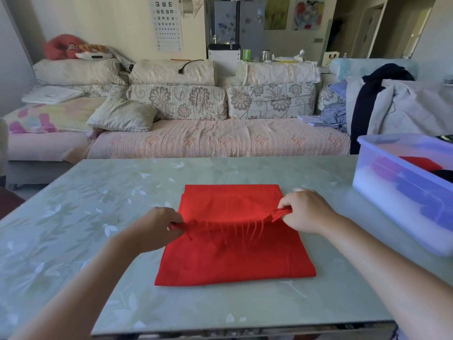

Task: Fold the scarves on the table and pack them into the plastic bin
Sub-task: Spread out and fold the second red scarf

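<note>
Red fringed scarf (232, 253) folded rectangular, left hand (159, 227), right hand (304, 212) pinching tassels

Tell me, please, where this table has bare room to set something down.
Bare: the green leaf-patterned table left of the red fringed scarf, the strip between it and the floral sofa, and the near strip. Crowded: right, where the clear plastic bin stands near the right hand.

Two forearms (81, 278) were pictured bare along their whole visible length, as were the left hand (159, 227) and right hand (306, 212). A scrap of pale, dark-lined cloth (399, 336) was glimpsed at the near right corner; whether it was worn could not be told.
</note>
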Tool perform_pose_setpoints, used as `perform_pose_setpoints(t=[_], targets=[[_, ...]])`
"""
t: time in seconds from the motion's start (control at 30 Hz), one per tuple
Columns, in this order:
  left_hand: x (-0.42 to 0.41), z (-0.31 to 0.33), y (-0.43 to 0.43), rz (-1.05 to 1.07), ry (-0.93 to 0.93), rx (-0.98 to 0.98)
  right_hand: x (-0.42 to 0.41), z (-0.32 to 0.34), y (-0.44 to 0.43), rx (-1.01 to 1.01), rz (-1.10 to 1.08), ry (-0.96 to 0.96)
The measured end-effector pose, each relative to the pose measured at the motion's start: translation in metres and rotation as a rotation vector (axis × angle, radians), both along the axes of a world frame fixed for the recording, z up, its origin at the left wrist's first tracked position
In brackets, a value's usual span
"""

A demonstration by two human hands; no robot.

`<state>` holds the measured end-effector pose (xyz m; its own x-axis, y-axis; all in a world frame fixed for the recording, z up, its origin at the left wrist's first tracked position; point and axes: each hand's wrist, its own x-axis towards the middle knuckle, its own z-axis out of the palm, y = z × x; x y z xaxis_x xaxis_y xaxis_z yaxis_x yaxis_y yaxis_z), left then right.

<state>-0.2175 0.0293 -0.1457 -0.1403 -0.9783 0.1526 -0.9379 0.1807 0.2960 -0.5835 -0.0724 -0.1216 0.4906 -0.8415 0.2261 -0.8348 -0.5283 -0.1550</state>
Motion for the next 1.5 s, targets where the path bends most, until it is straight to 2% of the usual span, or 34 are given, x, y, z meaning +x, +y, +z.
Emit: perform_pose_setpoints(t=[0.07, 0.13, 0.23, 0.3, 0.37, 0.47, 0.53, 0.57, 0.7, 0.77, 0.9, 0.97, 1.03, 1.17, 1.3, 1.5], targets=[[-0.004, 0.001, 0.01, -0.016, -0.03, 0.012, -0.005, 0.003, 0.004, -0.06, 0.067, 0.021], [-0.012, 0.001, 0.02, -0.026, -0.107, 0.06, -0.006, 0.003, 0.01, -0.024, 0.101, 0.139], [-0.024, 0.0, 0.031, -0.031, -0.296, 0.254, -0.005, -0.008, 0.025, 0.218, 0.11, 0.348], [-0.027, -0.001, 0.035, -0.008, -0.287, 0.417, -0.003, -0.015, 0.034, 0.468, 0.093, 0.411], [-0.031, -0.001, 0.035, 0.048, -0.2, 0.376, -0.001, -0.015, 0.034, 0.532, 0.076, 0.395], [-0.035, -0.011, 0.021, 0.077, -0.106, 0.036, -0.001, -0.014, 0.027, 0.269, 0.054, 0.269], [-0.039, -0.023, 0.011, 0.011, 0.003, -0.089, 0.004, -0.024, 0.027, 0.155, 0.067, 0.247], [-0.041, -0.032, 0.007, -0.023, -0.013, -0.076, 0.006, -0.035, 0.027, 0.17, 0.095, 0.259], [-0.049, -0.073, 0.011, -0.022, -0.312, 0.24, 0.016, -0.076, 0.032, 0.367, 0.147, 0.326], [-0.048, -0.08, 0.012, -0.009, -0.297, 0.274, 0.017, -0.09, 0.032, 0.347, 0.141, 0.382], [-0.043, -0.069, 0.011, -0.057, -0.288, 0.316, 0.016, -0.093, 0.029, 0.262, 0.17, 0.36], [-0.041, -0.061, 0.014, -0.108, -0.263, 0.299, 0.015, -0.092, 0.03, 0.195, 0.239, 0.327], [-0.037, -0.056, 0.014, -0.164, -0.215, 0.196, 0.017, -0.09, 0.033, 0.161, 0.309, 0.255], [-0.037, -0.049, 0.012, -0.167, -0.145, 0.173, 0.024, -0.079, 0.032, 0.251, 0.32, 0.18], [-0.043, -0.036, -0.013, -0.057, -0.011, 0.069, 0.035, -0.06, 0.007, 0.282, 0.239, -0.006], [-0.035, -0.03, -0.085, 0.119, 0.107, -0.098, 0.055, -0.05, -0.06, 0.076, 0.029, -0.095]])
